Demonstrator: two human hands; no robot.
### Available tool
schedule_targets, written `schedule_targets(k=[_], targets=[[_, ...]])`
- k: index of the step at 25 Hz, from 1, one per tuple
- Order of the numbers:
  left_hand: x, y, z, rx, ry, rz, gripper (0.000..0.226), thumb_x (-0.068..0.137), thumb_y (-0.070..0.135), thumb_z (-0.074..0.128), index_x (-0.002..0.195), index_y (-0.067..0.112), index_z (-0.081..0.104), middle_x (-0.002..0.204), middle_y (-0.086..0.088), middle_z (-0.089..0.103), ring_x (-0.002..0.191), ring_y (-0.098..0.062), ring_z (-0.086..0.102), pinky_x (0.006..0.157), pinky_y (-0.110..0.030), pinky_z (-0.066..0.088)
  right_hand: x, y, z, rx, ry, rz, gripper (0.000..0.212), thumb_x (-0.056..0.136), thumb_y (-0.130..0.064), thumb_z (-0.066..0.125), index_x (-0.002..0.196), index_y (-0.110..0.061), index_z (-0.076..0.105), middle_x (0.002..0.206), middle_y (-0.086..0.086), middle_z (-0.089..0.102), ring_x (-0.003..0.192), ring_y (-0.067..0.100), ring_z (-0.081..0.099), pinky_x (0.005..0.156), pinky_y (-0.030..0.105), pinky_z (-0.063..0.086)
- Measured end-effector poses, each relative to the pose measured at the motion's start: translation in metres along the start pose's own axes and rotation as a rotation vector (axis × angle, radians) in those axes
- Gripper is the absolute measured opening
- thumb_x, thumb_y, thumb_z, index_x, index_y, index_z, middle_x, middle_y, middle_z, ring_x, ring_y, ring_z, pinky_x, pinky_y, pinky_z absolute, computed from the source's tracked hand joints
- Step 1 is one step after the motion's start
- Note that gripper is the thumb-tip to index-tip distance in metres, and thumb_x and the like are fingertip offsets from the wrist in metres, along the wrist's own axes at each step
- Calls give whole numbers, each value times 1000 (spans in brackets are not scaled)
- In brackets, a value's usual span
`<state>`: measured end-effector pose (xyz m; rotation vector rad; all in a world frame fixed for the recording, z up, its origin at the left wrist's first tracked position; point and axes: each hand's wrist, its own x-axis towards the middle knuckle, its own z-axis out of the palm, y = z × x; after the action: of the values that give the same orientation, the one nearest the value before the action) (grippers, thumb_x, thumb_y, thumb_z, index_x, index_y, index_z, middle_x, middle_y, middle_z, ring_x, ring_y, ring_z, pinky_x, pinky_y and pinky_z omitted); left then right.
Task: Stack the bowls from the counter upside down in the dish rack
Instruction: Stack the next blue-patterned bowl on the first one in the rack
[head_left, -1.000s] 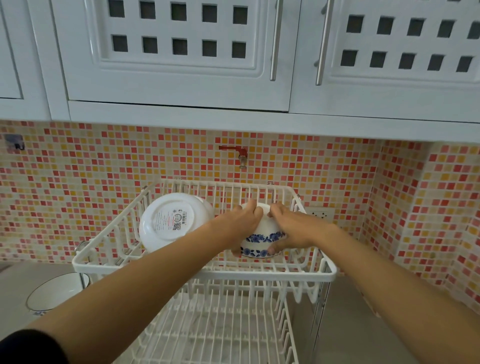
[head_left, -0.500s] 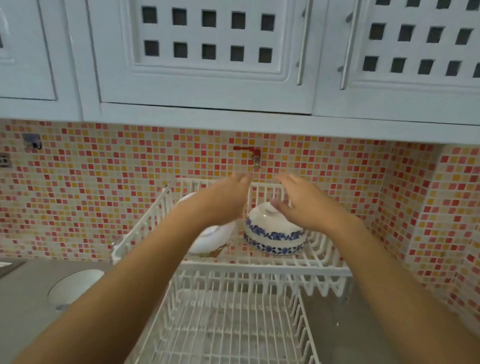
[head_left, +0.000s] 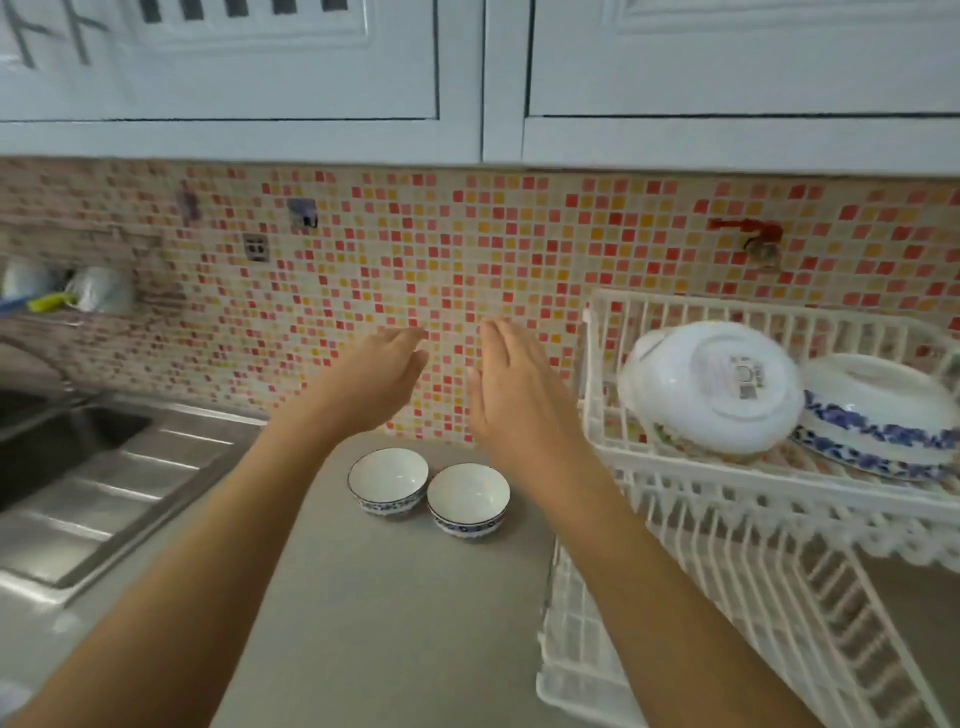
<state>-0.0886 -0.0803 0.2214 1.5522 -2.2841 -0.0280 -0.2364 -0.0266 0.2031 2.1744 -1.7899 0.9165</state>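
Two small white bowls with blue rims stand upright side by side on the grey counter (head_left: 395, 613): the left bowl (head_left: 388, 480) and the right bowl (head_left: 468, 499). My left hand (head_left: 371, 382) and my right hand (head_left: 511, 395) hover above them, both empty with fingers apart. At the right, the white dish rack (head_left: 727, 462) holds a large white bowl (head_left: 714, 387) on its side in the top tier and a blue-patterned bowl (head_left: 878, 415) upside down next to it.
A steel sink (head_left: 47, 436) with a ribbed drainboard (head_left: 124, 499) lies at the left. The rack's lower tier (head_left: 737, 623) juts out toward me at the right. Mosaic tile wall behind, white cabinets (head_left: 467, 78) overhead.
Both hands let go of the blue-patterned bowl in the rack's top tier and swung left, and my view turned left with them. They are now over the two bowls on the counter.
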Motion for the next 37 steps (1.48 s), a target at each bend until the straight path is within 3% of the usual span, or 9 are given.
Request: schedule_targets(k=[7, 11, 16, 22, 26, 28, 31, 34, 37], targets=[[18, -78, 130, -65, -244, -31, 41, 103, 21, 28, 136, -1, 40, 142, -20, 45, 128, -33, 45, 104, -39, 35, 26, 11, 172, 9, -229, 549, 57, 97, -12, 42, 147, -2, 16, 151, 17, 26, 134, 32, 34, 104, 39, 39], [38, -91, 200, -111, -303, -187, 42, 102, 27, 27, 119, -1, 52, 121, -22, 61, 113, -36, 55, 92, -40, 42, 15, 59, 237, -62, -310, 833, 53, 99, -31, 42, 142, -2, 28, 141, 14, 40, 126, 29, 45, 96, 38, 44], [57, -99, 282, -196, -356, -375, 47, 101, 33, 29, 117, -2, 55, 117, -21, 64, 111, -34, 59, 92, -39, 47, 10, 114, 301, -123, -376, 947, 55, 94, -40, 49, 133, -3, 39, 133, 14, 52, 121, 29, 53, 97, 36, 43], [73, -108, 342, -196, -435, -389, 34, 98, 17, 37, 120, 0, 58, 120, -17, 62, 113, -30, 59, 93, -34, 47, 12, 136, 344, -127, -665, 992, 35, 92, -18, 48, 123, -5, 57, 129, 14, 60, 118, 30, 57, 97, 35, 47], [70, -107, 348, -218, -444, -384, 33, 95, 16, 48, 122, 0, 58, 123, -15, 58, 115, -28, 57, 95, -31, 47, 8, 128, 332, -120, -599, 1044, 31, 93, -14, 48, 121, -3, 57, 127, 14, 61, 117, 28, 59, 92, 32, 48], [68, -105, 334, -453, -346, -552, 31, 92, 7, 49, 119, -8, 52, 119, -23, 58, 111, -37, 57, 92, -41, 49, 9, 122, 316, -54, -488, 1031, 33, 94, -18, 45, 123, -4, 53, 126, 14, 61, 115, 29, 59, 90, 33, 48], [66, -106, 299, -689, -132, -602, 22, 96, 9, 38, 111, -5, 47, 107, -27, 62, 94, -40, 61, 80, -48, 55, 24, 117, 285, 181, -320, 1014, 45, 91, -36, 50, 128, -11, 48, 125, 11, 61, 108, 31, 61, 82, 36, 54], [64, -121, 266, -730, -29, -506, 25, 98, 16, 37, 113, -1, 47, 101, -23, 65, 82, -33, 59, 74, -42, 55, 40, 103, 255, 482, -236, 947, 41, 97, -24, 43, 138, -17, 43, 128, 12, 58, 101, 30, 62, 63, 32, 58], [58, -138, 222, -1070, -174, -404, 22, 91, 23, 50, 113, 21, 50, 107, -9, 63, 100, -31, 59, 81, -39, 54, 33, 77, 236, 434, -62, 783, 45, 99, -16, 39, 144, -20, 37, 122, 17, 63, 103, 34, 63, 83, 44, 56]])
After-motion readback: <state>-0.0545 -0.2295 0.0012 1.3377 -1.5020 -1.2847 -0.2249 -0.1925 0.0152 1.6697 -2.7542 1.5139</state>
